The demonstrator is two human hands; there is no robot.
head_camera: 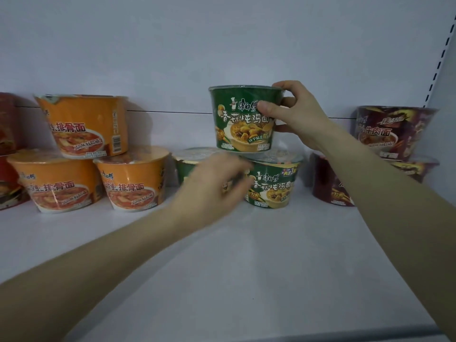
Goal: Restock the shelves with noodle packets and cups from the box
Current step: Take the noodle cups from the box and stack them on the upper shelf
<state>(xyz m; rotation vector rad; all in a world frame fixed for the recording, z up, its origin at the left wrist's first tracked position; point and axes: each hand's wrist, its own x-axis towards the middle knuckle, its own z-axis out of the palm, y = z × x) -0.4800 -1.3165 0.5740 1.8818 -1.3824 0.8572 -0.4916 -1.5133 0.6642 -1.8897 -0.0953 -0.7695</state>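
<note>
A green noodle cup (243,119) sits on top of two green cups on the white shelf (234,255). My right hand (293,114) grips its right side, thumb across the label. The lower right green cup (274,183) shows its full label. The lower left green cup (187,164) is mostly hidden behind my left hand (214,186), which is blurred, fingers spread, in front of it; I cannot tell whether it touches the cup.
Three orange noodle cups (86,124) stand stacked at the left, with red cups (7,174) at the far left edge. Dark maroon cups (392,132) are stacked at the right by the slotted upright (441,55). The shelf's front half is bare.
</note>
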